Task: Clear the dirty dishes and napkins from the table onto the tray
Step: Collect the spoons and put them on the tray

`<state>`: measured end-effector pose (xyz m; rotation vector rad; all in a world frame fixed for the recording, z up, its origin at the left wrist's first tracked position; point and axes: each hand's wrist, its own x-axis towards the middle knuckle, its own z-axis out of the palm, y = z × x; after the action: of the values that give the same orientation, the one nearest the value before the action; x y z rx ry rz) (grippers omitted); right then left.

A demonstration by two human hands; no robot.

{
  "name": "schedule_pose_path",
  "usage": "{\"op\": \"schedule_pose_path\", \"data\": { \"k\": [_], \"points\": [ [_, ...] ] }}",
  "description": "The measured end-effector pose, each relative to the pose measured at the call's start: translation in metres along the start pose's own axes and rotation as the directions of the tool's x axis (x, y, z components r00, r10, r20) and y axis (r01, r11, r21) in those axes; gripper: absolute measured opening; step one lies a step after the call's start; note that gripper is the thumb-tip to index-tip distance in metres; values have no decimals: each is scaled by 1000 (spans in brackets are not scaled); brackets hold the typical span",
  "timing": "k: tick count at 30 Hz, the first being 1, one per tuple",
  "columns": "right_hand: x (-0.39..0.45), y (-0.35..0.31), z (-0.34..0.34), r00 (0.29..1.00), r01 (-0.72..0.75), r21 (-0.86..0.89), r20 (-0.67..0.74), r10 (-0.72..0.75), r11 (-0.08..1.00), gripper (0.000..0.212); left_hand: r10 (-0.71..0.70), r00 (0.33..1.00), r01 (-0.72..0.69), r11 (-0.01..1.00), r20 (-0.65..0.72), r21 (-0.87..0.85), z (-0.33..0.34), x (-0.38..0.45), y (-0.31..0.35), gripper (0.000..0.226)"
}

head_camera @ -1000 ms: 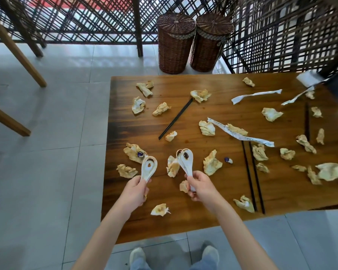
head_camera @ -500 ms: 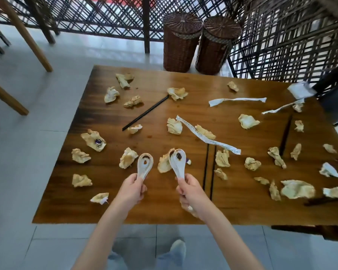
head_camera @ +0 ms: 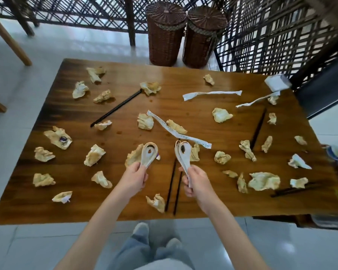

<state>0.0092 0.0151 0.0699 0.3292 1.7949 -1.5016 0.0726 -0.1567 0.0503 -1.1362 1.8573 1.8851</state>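
Observation:
My left hand (head_camera: 134, 179) grips the handle of a white ceramic soup spoon (head_camera: 149, 153) with brown sauce in its bowl. My right hand (head_camera: 196, 182) holds two stacked white soup spoons (head_camera: 182, 152), also stained. Both hands hover above the near middle of the wooden table (head_camera: 203, 121). Several crumpled, stained napkins lie all over the table, for example a napkin (head_camera: 94, 154) on the left and a big napkin (head_camera: 263, 181) on the right. Black chopsticks (head_camera: 173, 188) lie between my hands. No tray is in view.
A single black chopstick (head_camera: 116, 108) lies at the back left, another chopstick (head_camera: 259, 127) at the right. Torn paper chopstick wrappers (head_camera: 211, 93) cross the middle. A small blue-rimmed cup (head_camera: 335, 152) sits at the right edge. Two wicker baskets (head_camera: 165, 34) stand behind the table.
The view has shifted right along the table, so more of its right side shows. Both hands keep their spoons and stay close together above the near edge.

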Motion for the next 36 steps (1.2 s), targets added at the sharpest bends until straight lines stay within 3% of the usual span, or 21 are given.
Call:
{"op": "schedule_pose_path", "data": {
  "k": [11,17,22,28,33,36],
  "points": [
    [0,-14,-158,997,57,-20,52,-56,998,20,37,999,-36,999,-25,38,138,-9,36,26],
    [2,-10,-283,997,20,-104,81,-11,994,18,12,998,-20,991,-64,-130,266,-21,40,22],
    [-2,-5,-366,1000,-26,-152,11,28,988,24,-9,999,4,993,-35,-119,356,-31,49,22],
    [-7,0,-446,983,60,-172,-160,-88,983,26,40,996,-40,999,73,0,429,-30,67,24],
    [-5,5,-512,968,16,77,-252,4,997,31,20,996,-29,994,81,106,478,-34,68,23],
    [-2,11,-560,968,68,125,-248,-36,990,32,-8,996,-2,993,90,115,517,-35,69,23]
  ]
}}
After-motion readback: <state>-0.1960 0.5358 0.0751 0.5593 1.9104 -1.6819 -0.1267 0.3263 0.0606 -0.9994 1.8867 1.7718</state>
